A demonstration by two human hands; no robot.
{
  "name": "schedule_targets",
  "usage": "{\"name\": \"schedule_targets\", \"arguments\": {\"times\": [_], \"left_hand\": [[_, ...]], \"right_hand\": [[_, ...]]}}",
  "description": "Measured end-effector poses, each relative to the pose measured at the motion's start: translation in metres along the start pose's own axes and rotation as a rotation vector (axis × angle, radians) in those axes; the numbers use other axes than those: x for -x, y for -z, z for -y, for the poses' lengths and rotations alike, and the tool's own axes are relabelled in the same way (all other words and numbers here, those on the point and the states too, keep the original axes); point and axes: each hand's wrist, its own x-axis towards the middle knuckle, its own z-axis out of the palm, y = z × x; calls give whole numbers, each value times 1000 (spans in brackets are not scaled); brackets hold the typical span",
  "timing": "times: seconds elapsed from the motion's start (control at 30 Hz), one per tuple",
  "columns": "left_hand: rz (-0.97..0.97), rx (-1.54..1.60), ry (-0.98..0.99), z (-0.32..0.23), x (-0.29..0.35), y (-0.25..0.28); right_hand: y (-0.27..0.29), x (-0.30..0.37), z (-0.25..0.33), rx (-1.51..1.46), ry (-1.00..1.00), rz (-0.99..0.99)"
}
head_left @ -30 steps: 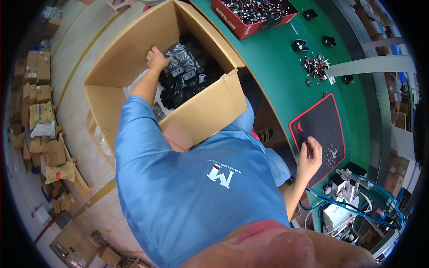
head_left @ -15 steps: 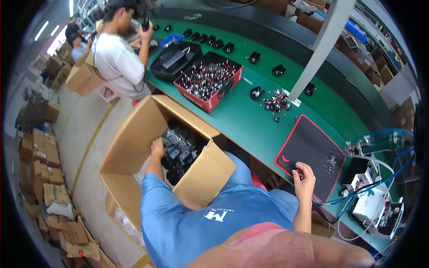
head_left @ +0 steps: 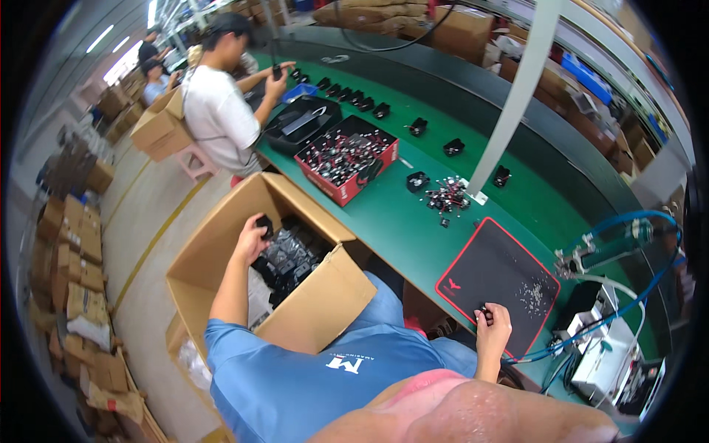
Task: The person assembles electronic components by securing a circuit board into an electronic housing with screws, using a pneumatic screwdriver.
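Observation:
My left hand (head_left: 250, 241) is closed on a black plastic part (head_left: 264, 225) above the open cardboard box (head_left: 334, 299) at my left. More black parts (head_left: 292, 253), some in clear plastic bags, fill part of that box. At the lower right edge of a black mat with a red border (head_left: 480, 266), my right hand (head_left: 495, 331) pinches a small dark piece (head_left: 485, 315) whose kind I cannot make out. Tiny pale bits (head_left: 535, 297), perhaps screws, are scattered over the right side of the mat.
On the green bench stand a red box of wired parts (head_left: 345, 193), a black tray (head_left: 284, 136) and a small wired heap (head_left: 447, 195). Black housings (head_left: 453, 148) line the green belt behind a grey post (head_left: 513, 103). A tubed machine (head_left: 605, 347) stands right; a co-worker (head_left: 221, 103) stands far left.
My left hand has risen from among the bagged parts with a black part in it. My right hand has come down slightly, still pinching, over the mat's edge. The whole view has shifted.

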Motion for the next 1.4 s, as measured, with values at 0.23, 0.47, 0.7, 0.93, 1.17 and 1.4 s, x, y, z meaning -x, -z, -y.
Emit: {"name": "schedule_targets", "arguments": {"times": [0.23, 0.47, 0.7, 0.93, 1.17, 1.4], "left_hand": [[530, 506, 44, -50, 106, -129], [887, 310, 25, 18, 137, -276], [1164, -231, -498, 72, 127, -394], [1162, -510, -820, 79, 148, -446], [1101, -691, -1047, 102, 151, -439], [1121, -700, -1043, 98, 153, -438]], "right_hand": [[4, 1, -9, -14, -22, 28], [4, -1, -11, 109, 97, 44], [19, -6, 28, -130, -5, -41], [27, -17, 36, -4, 217, -139], [11, -10, 28, 176, 137, -100], [8, -15, 31, 207, 78, -41]]}}
